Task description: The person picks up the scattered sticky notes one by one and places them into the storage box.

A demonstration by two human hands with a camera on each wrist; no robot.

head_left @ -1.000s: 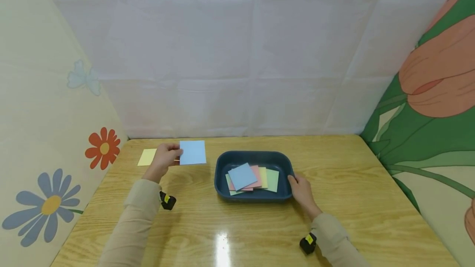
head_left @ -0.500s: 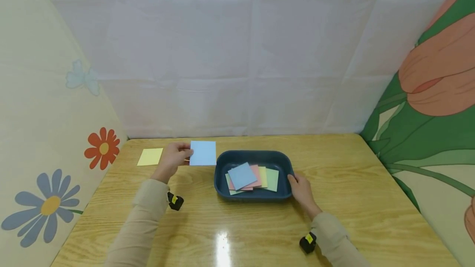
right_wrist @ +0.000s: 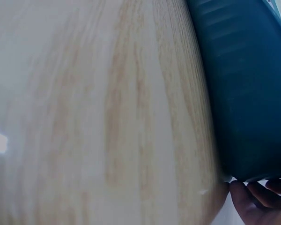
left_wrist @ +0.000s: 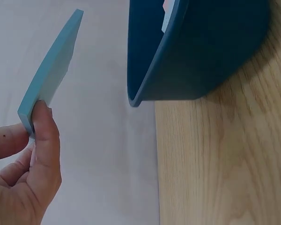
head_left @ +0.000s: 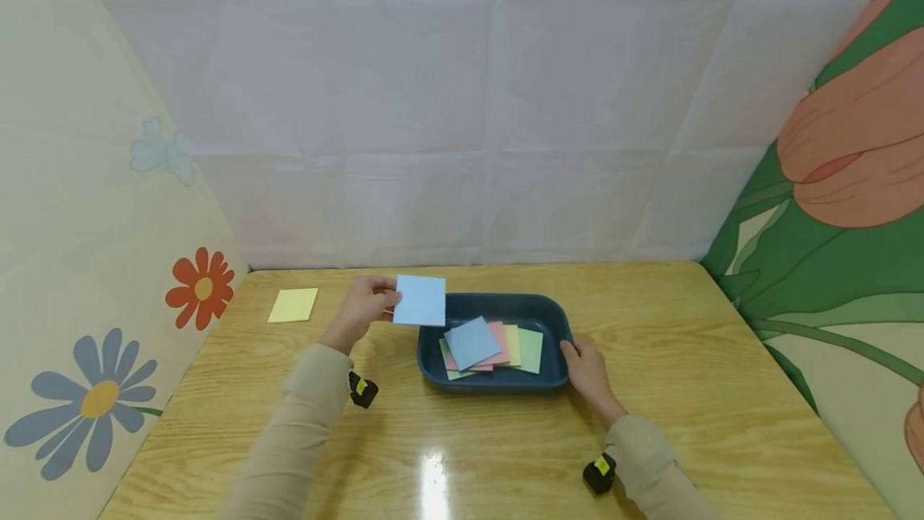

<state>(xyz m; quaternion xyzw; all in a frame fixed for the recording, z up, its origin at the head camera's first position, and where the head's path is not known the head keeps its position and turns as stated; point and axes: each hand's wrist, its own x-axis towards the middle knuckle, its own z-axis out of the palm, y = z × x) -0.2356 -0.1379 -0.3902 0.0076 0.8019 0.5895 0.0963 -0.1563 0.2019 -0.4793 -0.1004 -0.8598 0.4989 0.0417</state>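
Note:
My left hand (head_left: 361, 310) pinches a light blue sticky-note pad (head_left: 421, 301) between thumb and fingers. The pad is in the air, over the left back rim of a dark blue plastic bin (head_left: 498, 385). In the left wrist view, the pad (left_wrist: 51, 70) is seen from its thick edge, apart from the bin wall (left_wrist: 201, 56). At the bin's right end, my right hand (head_left: 590, 375) grips the rim with the thumb on top. Inside the bin lie several pads overlapping: a blue pad (head_left: 472, 343) on top, with pink, yellow and green pads (head_left: 530, 351) around it.
A yellow sticky-note pad (head_left: 293, 305) lies on the wooden table (head_left: 462, 440) at the back left. A white cloth (head_left: 462, 103) hangs behind the table's back edge. Flower-printed cloths stand along the left and right sides.
My left hand has carried the blue pad rightward, from beside the bin to over its left rim. The yellow pad behind the hand is now fully visible. My right hand and the bin stay put.

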